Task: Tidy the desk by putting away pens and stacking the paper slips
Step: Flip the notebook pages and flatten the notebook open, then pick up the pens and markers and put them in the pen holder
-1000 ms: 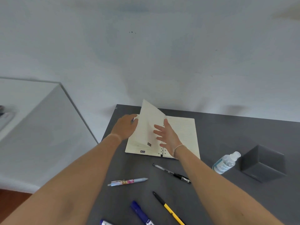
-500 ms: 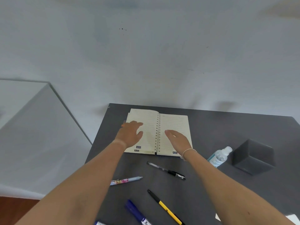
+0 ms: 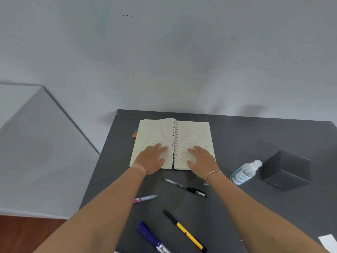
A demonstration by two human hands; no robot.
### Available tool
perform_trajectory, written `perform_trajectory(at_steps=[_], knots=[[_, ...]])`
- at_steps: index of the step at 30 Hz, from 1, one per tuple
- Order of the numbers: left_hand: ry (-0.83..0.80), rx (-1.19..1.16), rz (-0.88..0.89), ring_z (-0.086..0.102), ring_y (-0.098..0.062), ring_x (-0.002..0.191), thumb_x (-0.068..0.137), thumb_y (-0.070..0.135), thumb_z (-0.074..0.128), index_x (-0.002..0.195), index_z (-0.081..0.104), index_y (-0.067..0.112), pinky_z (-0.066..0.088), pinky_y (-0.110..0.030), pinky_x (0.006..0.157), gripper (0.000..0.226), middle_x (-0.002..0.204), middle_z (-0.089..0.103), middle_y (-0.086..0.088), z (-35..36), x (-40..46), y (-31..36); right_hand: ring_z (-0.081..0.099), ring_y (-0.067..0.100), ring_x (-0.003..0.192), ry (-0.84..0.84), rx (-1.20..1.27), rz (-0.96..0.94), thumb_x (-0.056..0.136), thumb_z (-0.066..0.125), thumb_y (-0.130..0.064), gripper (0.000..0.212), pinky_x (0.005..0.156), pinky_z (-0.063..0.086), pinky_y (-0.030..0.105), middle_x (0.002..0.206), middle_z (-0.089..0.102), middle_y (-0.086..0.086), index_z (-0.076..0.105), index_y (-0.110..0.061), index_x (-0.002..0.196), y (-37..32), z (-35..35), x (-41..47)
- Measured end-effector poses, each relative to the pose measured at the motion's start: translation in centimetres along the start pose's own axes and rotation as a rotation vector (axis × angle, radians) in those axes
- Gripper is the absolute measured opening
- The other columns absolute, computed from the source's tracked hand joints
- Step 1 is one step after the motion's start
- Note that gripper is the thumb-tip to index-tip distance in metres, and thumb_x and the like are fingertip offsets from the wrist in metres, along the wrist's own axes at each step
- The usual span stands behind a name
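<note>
A spiral notebook (image 3: 191, 132) lies open and flat at the back of the dark desk (image 3: 237, 132). My left hand (image 3: 152, 158) rests palm down on its left page, my right hand (image 3: 201, 159) on its right page; both hold nothing. Nearer me lie loose pens: a black gel pen (image 3: 184, 187), a pale blue pen (image 3: 145, 198) partly under my left forearm, a black and yellow pen (image 3: 184, 230) and a blue marker (image 3: 153, 238). A white paper slip (image 3: 329, 242) shows at the lower right edge.
A dark grey cube box (image 3: 286, 169) stands at the right, with a small clear sanitizer bottle (image 3: 245, 172) lying beside it. Coloured tabs (image 3: 135, 132) stick out from the notebook's left edge. A white surface (image 3: 27, 125) lies left of the desk.
The raised page has been laid down and the notebook now lies flat. Both hands slid toward me to the lower part of the pages.
</note>
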State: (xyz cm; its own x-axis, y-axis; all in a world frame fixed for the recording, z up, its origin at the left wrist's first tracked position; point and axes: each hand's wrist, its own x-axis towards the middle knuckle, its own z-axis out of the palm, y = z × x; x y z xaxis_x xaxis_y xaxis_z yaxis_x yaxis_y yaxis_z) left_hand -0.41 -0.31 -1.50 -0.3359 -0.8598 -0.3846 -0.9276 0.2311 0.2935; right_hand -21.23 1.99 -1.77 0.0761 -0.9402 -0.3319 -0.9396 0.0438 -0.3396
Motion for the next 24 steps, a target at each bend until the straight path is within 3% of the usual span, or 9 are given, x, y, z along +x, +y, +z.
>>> perform_trajectory(at_steps=[17,24], knots=[[-0.018,0.086,-0.049,0.013,-0.025,0.146,0.095,0.032,0.036,0.147,0.022,0.028,0.027,-0.042,0.115,0.053,0.16,0.01,-0.001,0.6,-1.0,-1.0,0.02,0.023,0.143,0.011,-0.035,0.022,0.092,0.044,-0.032,0.051,0.117,0.022,0.039,0.156,0.022,0.001,0.034,-0.024,0.142,0.2,0.3,-0.8],[-0.013,0.022,-0.096,0.024,-0.024,0.141,0.096,0.033,0.036,0.143,0.032,0.024,0.03,-0.042,0.113,0.048,0.156,0.022,-0.001,0.0,-3.4,-1.0,0.042,0.023,0.126,0.051,-0.027,0.001,0.092,0.045,-0.027,0.041,0.104,0.034,0.035,0.141,0.044,0.002,0.048,-0.019,0.132,-0.6,-0.3,-2.9]])
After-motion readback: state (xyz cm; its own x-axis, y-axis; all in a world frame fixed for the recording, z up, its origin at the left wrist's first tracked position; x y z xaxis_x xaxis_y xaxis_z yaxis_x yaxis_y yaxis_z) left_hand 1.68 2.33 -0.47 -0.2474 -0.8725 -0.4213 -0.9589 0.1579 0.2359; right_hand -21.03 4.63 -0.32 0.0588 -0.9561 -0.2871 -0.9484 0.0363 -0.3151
